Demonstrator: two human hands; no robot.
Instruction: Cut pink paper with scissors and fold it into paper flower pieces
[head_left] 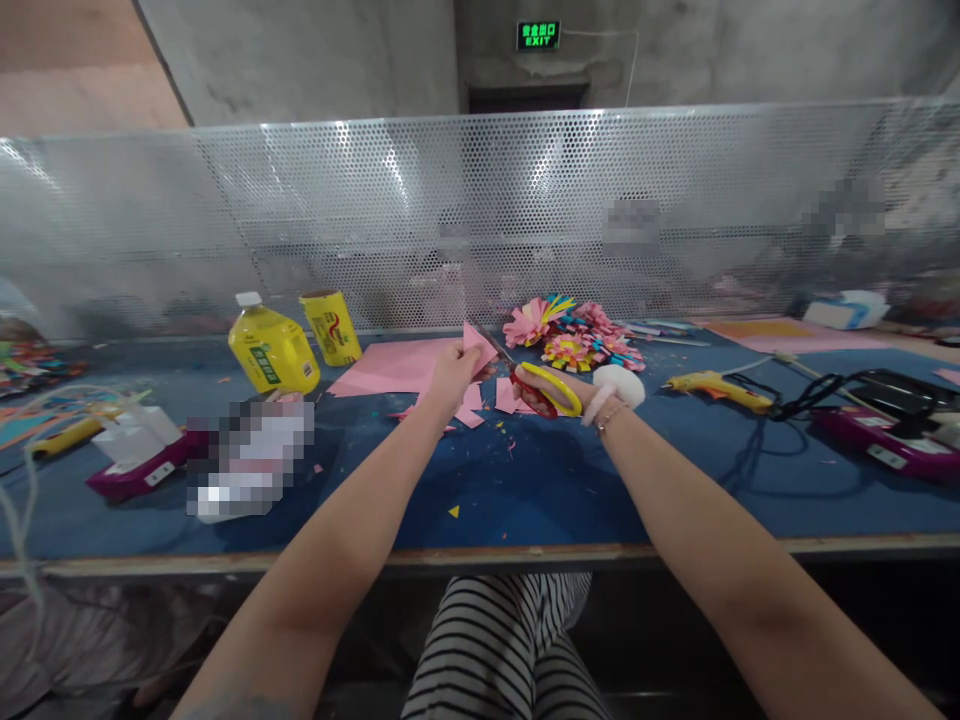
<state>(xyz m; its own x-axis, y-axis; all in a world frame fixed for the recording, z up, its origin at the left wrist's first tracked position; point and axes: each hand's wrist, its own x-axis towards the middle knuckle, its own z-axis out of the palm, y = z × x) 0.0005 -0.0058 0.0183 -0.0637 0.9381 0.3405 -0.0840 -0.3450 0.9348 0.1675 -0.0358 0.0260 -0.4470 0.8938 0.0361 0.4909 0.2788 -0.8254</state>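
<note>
My left hand [456, 372] pinches a small piece of pink paper [477, 347] above the blue table. My right hand [534, 384] is closed round the handles of a pair of scissors [559, 388] with yellow and red grips. The blades point up and left, right beside the pink piece; whether they touch it I cannot tell. Beneath and behind my left hand lies a large pink sheet [386, 366]. Cut pink pieces [471, 405] are scattered below my hands. Fringed paper flowers [570, 335] in pink, yellow and blue are heaped behind my right hand.
A yellow bottle [274, 348] and a yellow canister [331, 328] stand at the left. Purple power strips [142, 475] lie on both sides. A yellow glue gun [721, 390] with its cable rests at the right. A perforated metal screen [420, 220] closes off the table's back.
</note>
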